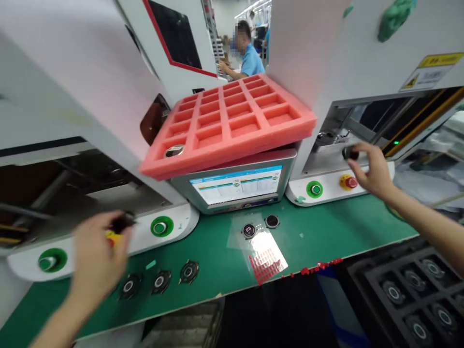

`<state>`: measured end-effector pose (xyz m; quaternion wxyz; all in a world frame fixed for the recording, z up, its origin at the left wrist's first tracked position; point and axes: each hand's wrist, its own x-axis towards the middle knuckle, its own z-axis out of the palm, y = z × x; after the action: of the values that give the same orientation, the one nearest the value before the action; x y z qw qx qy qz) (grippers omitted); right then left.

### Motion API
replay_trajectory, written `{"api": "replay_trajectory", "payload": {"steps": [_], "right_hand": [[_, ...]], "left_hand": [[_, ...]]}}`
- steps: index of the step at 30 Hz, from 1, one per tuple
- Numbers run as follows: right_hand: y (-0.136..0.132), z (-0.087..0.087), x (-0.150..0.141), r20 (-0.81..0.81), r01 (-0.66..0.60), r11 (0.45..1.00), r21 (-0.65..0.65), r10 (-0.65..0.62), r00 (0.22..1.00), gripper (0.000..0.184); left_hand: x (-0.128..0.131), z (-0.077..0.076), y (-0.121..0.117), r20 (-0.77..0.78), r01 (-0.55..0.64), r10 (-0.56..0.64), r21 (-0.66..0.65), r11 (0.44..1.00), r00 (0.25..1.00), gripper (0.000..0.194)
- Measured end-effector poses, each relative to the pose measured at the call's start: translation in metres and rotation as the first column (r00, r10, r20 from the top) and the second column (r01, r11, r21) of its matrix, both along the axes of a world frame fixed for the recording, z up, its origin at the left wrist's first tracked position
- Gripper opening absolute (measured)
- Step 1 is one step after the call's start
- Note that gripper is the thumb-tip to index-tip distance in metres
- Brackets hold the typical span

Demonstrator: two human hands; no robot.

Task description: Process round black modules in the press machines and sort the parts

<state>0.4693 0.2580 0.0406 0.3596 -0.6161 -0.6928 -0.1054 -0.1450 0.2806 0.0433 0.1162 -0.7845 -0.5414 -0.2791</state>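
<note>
Pinching a dark round part (350,153), right hand (374,173) near metal fixture (329,139).

Hand room over green bench (319,229), right half; round parts (160,282) sit left, monitor (235,187) and pink tray (224,155) block rear.

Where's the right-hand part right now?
Head view, right side: the dark round part is at the right hand's fingertips, by the right machine's opening, appearing just above the red button and right of the metal fixture.
</note>
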Motion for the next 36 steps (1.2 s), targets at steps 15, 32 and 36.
{"api": "replay_trajectory", "payload": {"steps": [15,32,36], "right_hand": [[-0.106,-0.093,-0.091,0.088,-0.277,0.881,-0.383,0.334,0.939,0.023],[-0.041,-0.098,-0.189,0.003,-0.282,0.819,-0.500,0.327,0.945,0.031],[-0.054,-0.093,-0.168,-0.032,-0.391,0.808,-0.442,0.421,0.907,0.029]], "left_hand": [[0.095,-0.099,-0.086,0.018,0.325,-0.342,-0.363,0.873,0.940,0.028],[0.162,-0.062,-0.055,0.041,0.141,-0.139,-0.500,0.855,0.989,0.026],[0.062,-0.020,-0.033,0.085,0.029,-0.012,-0.202,0.979,0.996,0.027]]}}
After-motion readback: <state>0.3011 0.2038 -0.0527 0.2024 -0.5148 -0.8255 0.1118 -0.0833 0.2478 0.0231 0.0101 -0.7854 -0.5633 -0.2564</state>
